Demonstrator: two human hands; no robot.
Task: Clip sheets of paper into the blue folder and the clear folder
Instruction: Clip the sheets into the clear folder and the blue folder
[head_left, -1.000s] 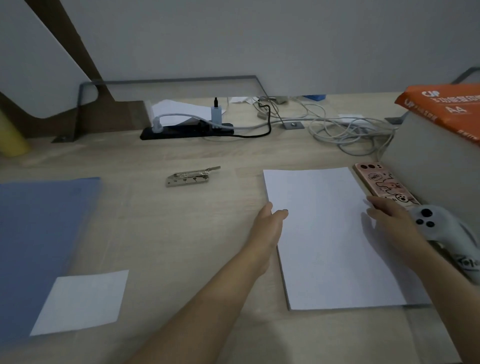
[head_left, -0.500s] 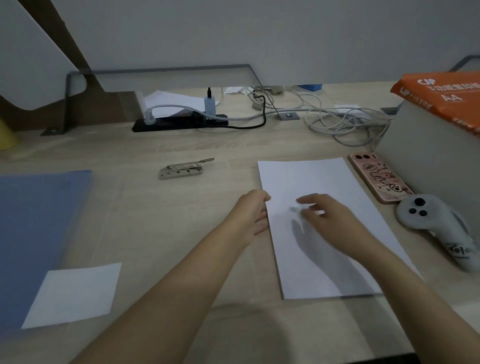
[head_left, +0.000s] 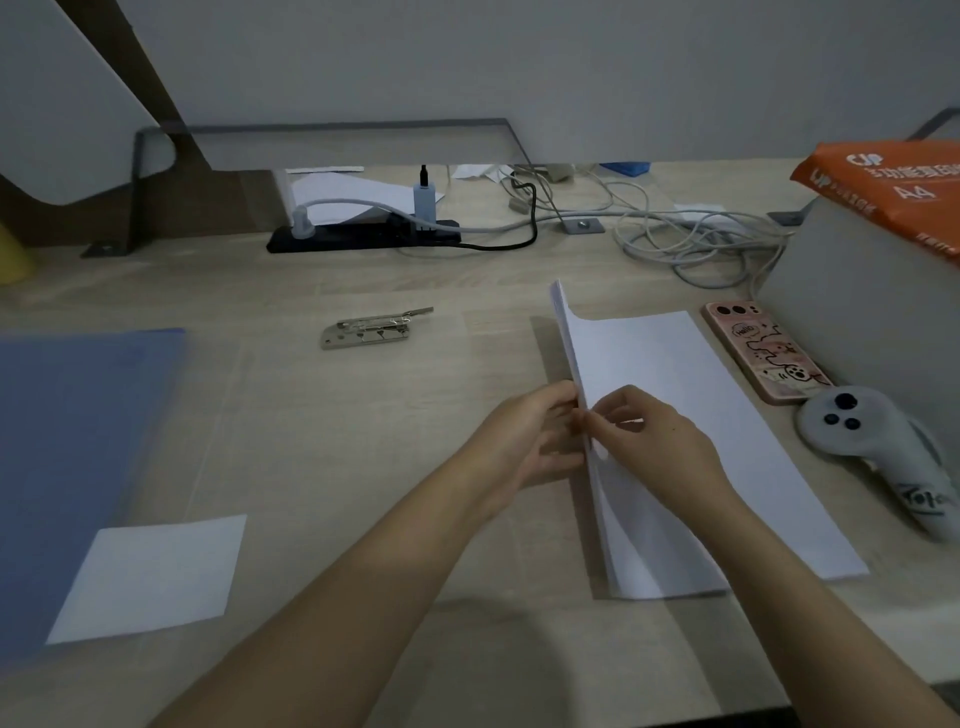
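A stack of white paper sheets (head_left: 675, 384) lies on the desk right of centre, its left edge lifted and curled upward. My left hand (head_left: 524, 441) and my right hand (head_left: 654, 431) both pinch that raised left edge, fingers closed on the sheets. The blue folder (head_left: 67, 447) lies flat at the far left with a small white sheet (head_left: 150, 577) on its near corner. A metal folder clip (head_left: 371, 330) rests on the desk at centre back. I cannot make out a clear folder.
A phone in a pink case (head_left: 761, 358) and a grey controller (head_left: 883, 457) lie right of the paper. A grey box with an orange A4 paper pack (head_left: 893, 182) stands at the right. A black power strip (head_left: 363, 236) and tangled cables (head_left: 691, 234) run along the back.
My right hand came from the phone side across the sheets to their left edge. Both hands now grip that edge, which has risen off the desk.
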